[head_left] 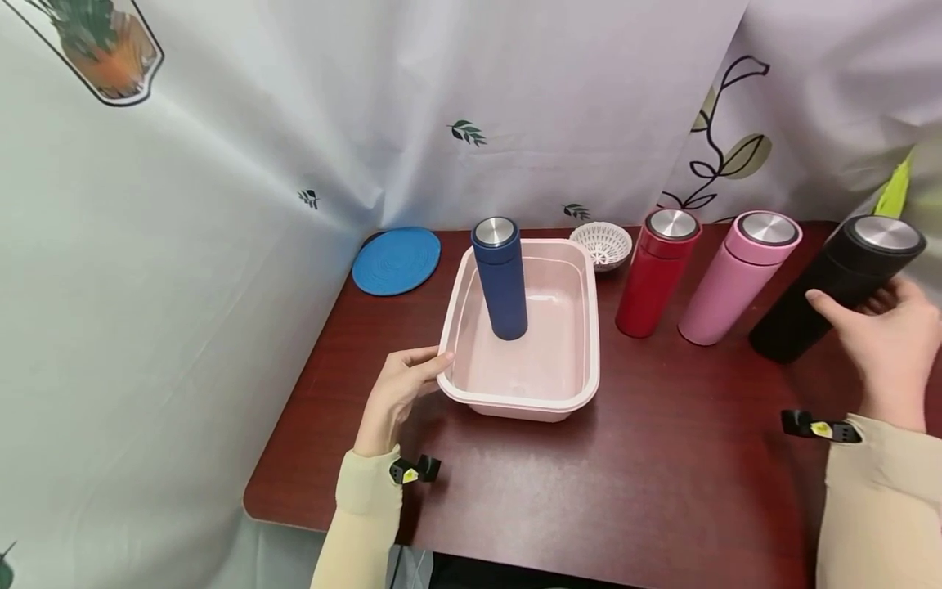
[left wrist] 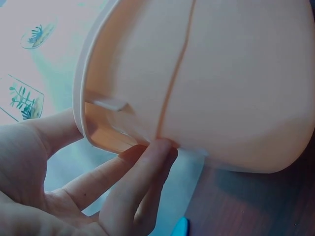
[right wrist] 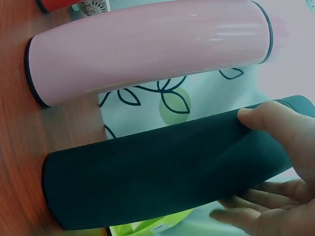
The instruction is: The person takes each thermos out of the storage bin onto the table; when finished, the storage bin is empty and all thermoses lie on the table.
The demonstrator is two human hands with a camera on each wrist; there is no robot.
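With thumb over the rim and fingers beneath it, my left hand [head_left: 403, 386] pinches the left side of a pale pink plastic basin [head_left: 521, 402]. Its outer wall [left wrist: 236, 88] fills much of the left wrist view. Inside the basin stands a navy blue thermos bottle [head_left: 504, 286] with a silver-topped lid. At the far right, my right hand [head_left: 894, 335] holds a black thermos bottle [head_left: 817, 290] by its upper part, thumb on one side and fingers on the other. Left of it stand a pink thermos [head_left: 734, 282] and a red thermos [head_left: 655, 278], both upright.
A round blue woven mat [head_left: 397, 260] lies at the back left of the dark red wooden table [head_left: 648, 474]. Behind the basin's right corner sits a small white openwork basket [head_left: 603, 243]. Something bright yellow-green [head_left: 894, 190] shows behind the black bottle. Patterned curtain [head_left: 559, 106] hangs along the back.
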